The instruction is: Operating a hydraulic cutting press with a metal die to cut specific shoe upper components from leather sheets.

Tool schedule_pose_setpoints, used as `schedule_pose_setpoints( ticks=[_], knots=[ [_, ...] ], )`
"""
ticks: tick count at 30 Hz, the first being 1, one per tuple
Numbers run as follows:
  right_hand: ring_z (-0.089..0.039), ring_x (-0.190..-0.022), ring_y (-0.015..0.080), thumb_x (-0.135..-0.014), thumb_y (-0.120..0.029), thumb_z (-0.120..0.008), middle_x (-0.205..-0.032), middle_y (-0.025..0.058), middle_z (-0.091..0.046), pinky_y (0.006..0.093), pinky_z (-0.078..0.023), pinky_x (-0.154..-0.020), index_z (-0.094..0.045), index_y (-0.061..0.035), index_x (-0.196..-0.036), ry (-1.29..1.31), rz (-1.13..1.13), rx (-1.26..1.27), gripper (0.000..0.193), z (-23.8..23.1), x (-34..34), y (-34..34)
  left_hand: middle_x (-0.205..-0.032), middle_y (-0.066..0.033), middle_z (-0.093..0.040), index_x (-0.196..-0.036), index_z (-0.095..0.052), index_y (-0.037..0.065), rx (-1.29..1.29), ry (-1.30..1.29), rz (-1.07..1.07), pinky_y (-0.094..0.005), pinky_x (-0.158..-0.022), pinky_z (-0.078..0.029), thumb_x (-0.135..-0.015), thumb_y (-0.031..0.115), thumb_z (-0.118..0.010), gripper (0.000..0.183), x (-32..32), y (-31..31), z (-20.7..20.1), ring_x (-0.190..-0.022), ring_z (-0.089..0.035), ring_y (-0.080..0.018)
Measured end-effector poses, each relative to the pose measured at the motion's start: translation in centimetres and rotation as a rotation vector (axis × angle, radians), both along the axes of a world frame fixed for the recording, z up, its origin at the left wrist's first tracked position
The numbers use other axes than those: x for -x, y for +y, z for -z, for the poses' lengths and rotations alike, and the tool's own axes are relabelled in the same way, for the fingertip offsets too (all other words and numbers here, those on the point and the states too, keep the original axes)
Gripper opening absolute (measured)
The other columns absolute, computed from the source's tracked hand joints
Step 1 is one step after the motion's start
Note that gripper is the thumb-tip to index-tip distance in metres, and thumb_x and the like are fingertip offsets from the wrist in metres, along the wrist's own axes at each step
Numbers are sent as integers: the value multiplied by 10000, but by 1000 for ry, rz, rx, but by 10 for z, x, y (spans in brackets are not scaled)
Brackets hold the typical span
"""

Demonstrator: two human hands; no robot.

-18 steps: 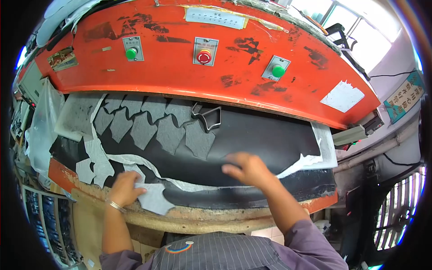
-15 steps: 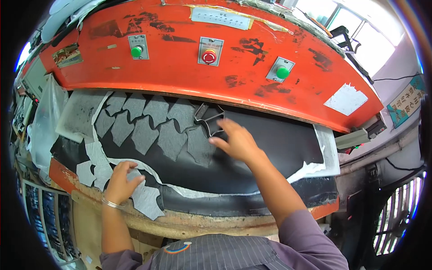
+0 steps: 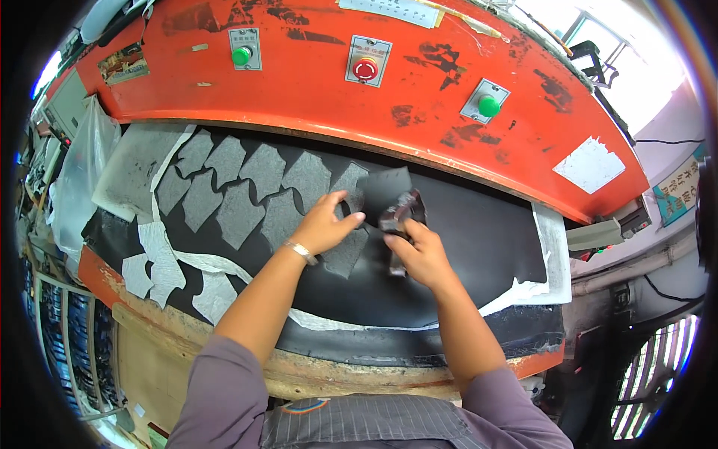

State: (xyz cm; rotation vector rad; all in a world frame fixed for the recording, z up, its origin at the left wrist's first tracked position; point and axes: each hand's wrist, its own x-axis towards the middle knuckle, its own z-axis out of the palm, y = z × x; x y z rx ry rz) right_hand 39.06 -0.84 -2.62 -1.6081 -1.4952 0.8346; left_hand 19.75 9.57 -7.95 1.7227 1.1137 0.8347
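Observation:
A metal cutting die (image 3: 396,224) is in my right hand (image 3: 424,258), with the fingers closed round its edge. The die is tilted and blurred by motion. A dark flat piece (image 3: 387,188) shows just beyond it; I cannot tell whether it touches the die. My left hand (image 3: 327,224) is open over the cut grey pieces (image 3: 239,213), thumb and fingers apart beside the die. These pointed pieces lie in two rows on the black sheet (image 3: 471,239) and partly pass under my left hand.
Behind the sheet rises the orange machine beam (image 3: 299,90), carrying two green buttons (image 3: 488,106) and a red one (image 3: 365,69). Loose whitish pieces (image 3: 161,262) lie at the left front. A pale scrap strip (image 3: 329,322) curves along the sheet's near edge. A clear plastic bag (image 3: 86,179) hangs left.
My left hand has moved right and up from the loose whitish pieces to beside the die. The right hand has taken hold of the die and tilted it toward me.

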Motion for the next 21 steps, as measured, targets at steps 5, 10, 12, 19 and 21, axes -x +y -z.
schedule_pose_setpoints(
  ticks=[5,10,12,19,21],
  knots=[
    [-572,-791,282,-813,-251,-668,-817,147,-593,378,-469,-721,-635,-44,-924,-186,119,-8,237,3,-42,-29,-1240,-198,-515,-1268,-515,-6,-91,527,54,-404,-939,-457,-734,478,-737,755,-41,7,-26,-1126,-561,-315],
    [-577,-889,314,-787,-301,-655,-815,144,-608,428,-441,-775,-636,-50,-854,-615,170,97,261,-1,-59,-16,-1098,-137,-589,-1082,-631,68,-31,453,-52,-415,-899,-470,-767,300,-740,406,-63,12,-15,-1079,-563,-330],
    [-564,-962,286,-793,-317,-629,-854,106,-612,449,-405,-822,-630,-58,-825,-746,200,153,262,8,-64,-13,-1021,-107,-616,-953,-665,102,-184,463,-35,-429,-874,-464,-790,210,-713,201,-69,1,-10,-1023,-559,-310],
    [-558,-989,265,-790,-322,-616,-952,66,-599,436,-415,-817,-643,-79,-848,-824,276,118,251,31,-62,-12,-897,-106,-614,-874,-575,67,-325,15,188,-408,-788,-449,-839,129,-629,90,-41,-33,3,-881,-555,-316],
    [-558,-990,264,-788,-324,-614,-952,65,-598,437,-417,-815,-648,-80,-858,-829,264,129,256,31,-64,-11,-862,-106,-600,-892,-542,60,-337,-57,263,-392,-760,-445,-852,112,-605,91,-27,-45,-2,-838,-554,-305]
  ],
)
